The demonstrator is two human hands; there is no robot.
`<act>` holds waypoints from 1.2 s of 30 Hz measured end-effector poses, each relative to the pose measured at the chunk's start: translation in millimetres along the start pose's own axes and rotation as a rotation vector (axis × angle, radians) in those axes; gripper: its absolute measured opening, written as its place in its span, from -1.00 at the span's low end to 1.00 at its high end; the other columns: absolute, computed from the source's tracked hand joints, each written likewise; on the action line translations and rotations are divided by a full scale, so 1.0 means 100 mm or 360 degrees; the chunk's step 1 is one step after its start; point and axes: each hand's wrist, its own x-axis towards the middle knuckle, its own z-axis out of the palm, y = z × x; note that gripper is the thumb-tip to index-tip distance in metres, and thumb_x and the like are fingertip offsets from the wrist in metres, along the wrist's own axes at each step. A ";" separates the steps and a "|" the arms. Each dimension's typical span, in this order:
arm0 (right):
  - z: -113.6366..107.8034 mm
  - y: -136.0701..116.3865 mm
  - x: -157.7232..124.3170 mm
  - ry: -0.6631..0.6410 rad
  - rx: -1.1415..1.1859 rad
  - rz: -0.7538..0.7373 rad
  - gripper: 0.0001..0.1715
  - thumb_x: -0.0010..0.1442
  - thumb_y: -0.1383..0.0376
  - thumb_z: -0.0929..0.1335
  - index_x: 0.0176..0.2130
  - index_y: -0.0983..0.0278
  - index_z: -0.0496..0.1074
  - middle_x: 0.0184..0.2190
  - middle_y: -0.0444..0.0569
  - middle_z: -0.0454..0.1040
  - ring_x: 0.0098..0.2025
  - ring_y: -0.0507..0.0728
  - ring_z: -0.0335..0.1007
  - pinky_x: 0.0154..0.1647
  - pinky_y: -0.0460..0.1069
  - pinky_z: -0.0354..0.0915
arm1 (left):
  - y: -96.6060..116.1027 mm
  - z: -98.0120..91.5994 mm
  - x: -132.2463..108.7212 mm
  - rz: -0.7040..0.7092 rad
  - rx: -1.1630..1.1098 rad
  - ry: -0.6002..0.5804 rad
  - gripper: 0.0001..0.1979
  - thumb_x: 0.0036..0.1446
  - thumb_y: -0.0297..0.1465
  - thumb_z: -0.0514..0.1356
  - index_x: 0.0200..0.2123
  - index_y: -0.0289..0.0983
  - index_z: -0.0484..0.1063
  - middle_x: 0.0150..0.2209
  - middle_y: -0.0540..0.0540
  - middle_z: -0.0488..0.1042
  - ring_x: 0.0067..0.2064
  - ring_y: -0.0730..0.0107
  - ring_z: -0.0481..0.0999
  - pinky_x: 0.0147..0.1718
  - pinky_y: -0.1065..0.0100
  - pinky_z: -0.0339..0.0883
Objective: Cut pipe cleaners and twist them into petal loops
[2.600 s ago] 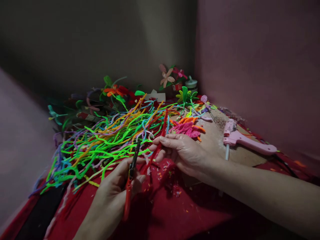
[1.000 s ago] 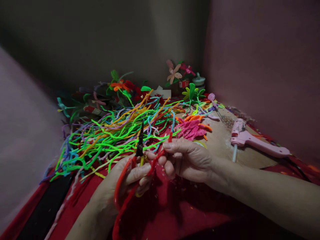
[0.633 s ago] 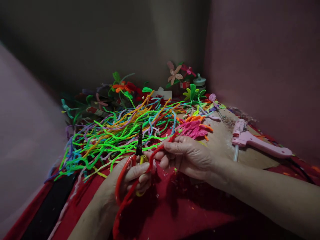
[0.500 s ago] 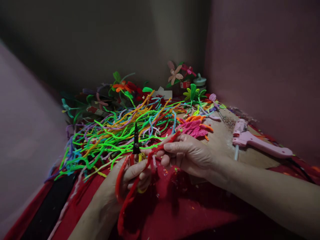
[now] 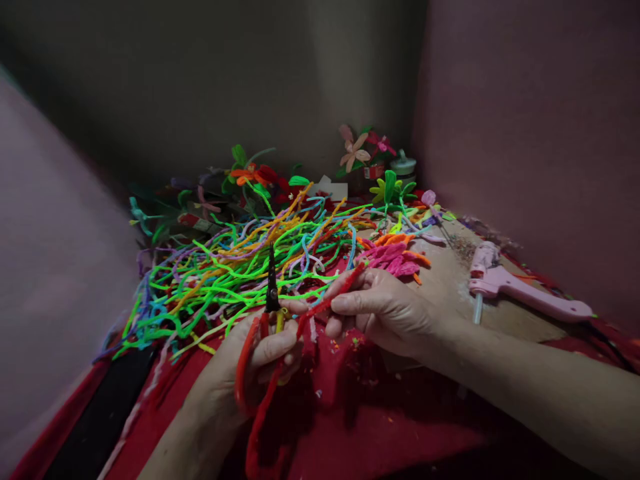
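Scissors (image 5: 271, 300) with dark blades and red-and-yellow handles point upward in my left hand (image 5: 270, 350). A fuzzy red pipe cleaner (image 5: 320, 307) runs between both hands, and its lower part hangs in a loop below my left hand. My right hand (image 5: 377, 303) pinches the pipe cleaner between thumb and fingers near its upper end, which points up and to the right. The scissor blades look closed and stand beside the red pipe cleaner, apart from my right hand.
Many coloured pipe cleaners (image 5: 230, 267) lie in a heap behind my hands. Pink looped pieces (image 5: 390, 259) rest on a brown board (image 5: 450, 267). A pink glue gun (image 5: 525, 290) lies at the right. Pipe-cleaner flowers (image 5: 355, 153) and a lidded jar (image 5: 403, 165) stand at the back.
The whole view has shifted slightly. The red pipe cleaner shows straighter between my hands, and its hanging loop has moved a little right. Both hands keep their hold.
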 end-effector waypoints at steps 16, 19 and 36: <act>-0.01 0.11 0.02 -0.0108 0.0123 0.0103 -0.79 0.04 0.33 0.43 -0.39 0.50 0.50 -0.46 0.09 0.55 -0.41 0.09 0.53 -0.31 -0.06 0.45 | -0.10 0.16 0.06 0.0206 0.0309 0.0455 -0.54 -0.16 -0.33 0.37 -0.16 -0.26 0.34 -0.36 -0.02 0.49 -0.39 0.44 0.49 -0.38 0.46 0.38; 0.01 0.06 0.02 0.0025 0.0114 0.0016 -0.84 0.00 0.36 0.45 -0.43 0.48 0.49 -0.49 0.06 0.54 -0.44 0.08 0.53 -0.33 -0.08 0.44 | -0.05 0.11 -0.02 0.0446 0.0884 0.0741 -0.61 -0.01 -0.22 0.25 -0.12 -0.26 0.34 -0.49 0.04 0.46 -0.52 0.49 0.43 -0.53 0.49 0.33; 0.02 0.04 0.05 0.0314 0.0061 -0.0120 -0.93 0.02 0.43 0.40 -0.44 0.44 0.43 -0.42 0.03 0.54 -0.37 0.09 0.54 -0.28 -0.05 0.45 | -0.24 -0.08 -0.05 0.0874 0.2692 0.0632 -0.59 0.18 -0.45 -0.06 0.12 -0.28 0.07 -0.38 -0.11 0.55 -0.45 0.23 0.57 -0.60 0.38 0.31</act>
